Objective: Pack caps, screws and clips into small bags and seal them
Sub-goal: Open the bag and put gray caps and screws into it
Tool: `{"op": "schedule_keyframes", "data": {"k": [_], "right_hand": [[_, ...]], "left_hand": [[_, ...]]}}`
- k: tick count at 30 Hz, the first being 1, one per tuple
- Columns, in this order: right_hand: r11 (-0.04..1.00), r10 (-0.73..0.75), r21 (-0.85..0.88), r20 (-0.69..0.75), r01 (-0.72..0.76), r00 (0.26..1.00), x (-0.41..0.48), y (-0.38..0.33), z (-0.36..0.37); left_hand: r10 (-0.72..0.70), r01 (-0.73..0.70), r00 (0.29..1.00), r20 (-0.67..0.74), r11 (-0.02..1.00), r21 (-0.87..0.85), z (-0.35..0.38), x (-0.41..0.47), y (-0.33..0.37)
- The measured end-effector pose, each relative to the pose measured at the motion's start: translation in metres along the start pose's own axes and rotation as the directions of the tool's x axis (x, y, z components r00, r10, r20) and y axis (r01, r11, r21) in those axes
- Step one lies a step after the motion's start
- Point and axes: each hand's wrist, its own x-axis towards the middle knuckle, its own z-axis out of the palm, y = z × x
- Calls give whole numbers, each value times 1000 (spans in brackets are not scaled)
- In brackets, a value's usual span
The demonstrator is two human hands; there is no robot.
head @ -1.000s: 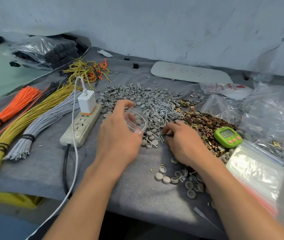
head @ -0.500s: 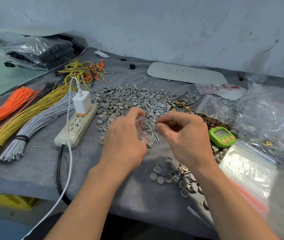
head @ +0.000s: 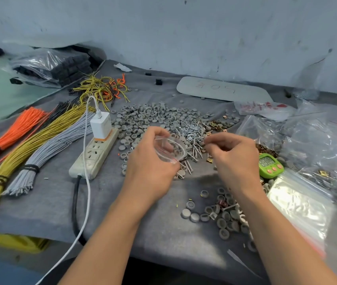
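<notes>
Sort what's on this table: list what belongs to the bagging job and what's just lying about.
Job: small clear bag held open in the left hand; right hand; grey caps; screws; brass clips; spare zip bags.

Lying about: wire bundles; power strip; charger; green timer.

right hand (head: 230,159) drawn back from small bag (head: 169,150), hands now apart

left hand (head: 151,161) pinches clear bag (head: 169,150) open above table (head: 101,212) | right hand (head: 230,154) curled, fingertips together, just right of bag | caps (head: 155,118), screws (head: 193,133) behind | timer (head: 269,165) right
</notes>
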Motion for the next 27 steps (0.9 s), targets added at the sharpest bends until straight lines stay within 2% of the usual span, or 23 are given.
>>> {"op": "schedule_keyframes", "data": {"k": [2, 5, 9, 13, 15, 16, 19, 21, 22, 27], "right_hand": [[962, 92, -271, 159, -46, 983, 1, 4, 7], [828, 158, -557, 328, 56, 931, -5, 4, 20], [769, 152, -634, 313, 87, 938, -12, -2, 29], [706, 161, -708, 205, 33, 965, -12, -2, 30], [727, 126, -687, 151, 12, 981, -12, -2, 25], [769, 97, -640, 115, -1, 989, -13, -2, 22], [939, -15, -344, 13, 19, 1000, -16, -4, 13], [989, -103, -107, 25, 105, 994, -17, -8, 11], [988, -149, -44, 58, 151, 987, -19, -12, 10], [922, -338, -138, 164, 361, 927, -27, -20, 22]], "left_hand": [[-55, 50, 998, -27, 988, -147, -4, 3, 0], [-89, 64, 994, -65, 944, -325, -7, 6, -2], [-94, 58, 991, -95, 942, -329, -11, 5, -3], [-53, 40, 995, -90, 989, -146, -15, 3, -4], [-30, 26, 996, -89, 999, -38, -17, 1, -4], [-23, 24, 996, -85, 1000, 11, -17, 0, -3], [14, -6, 999, -45, 983, 183, -14, -2, -2], [49, -42, 999, -19, 965, 261, -9, -4, 0], [62, -56, 998, -11, 957, 284, -5, -6, 1], [144, -164, 985, 96, 955, 246, 9, -14, 7]]}}
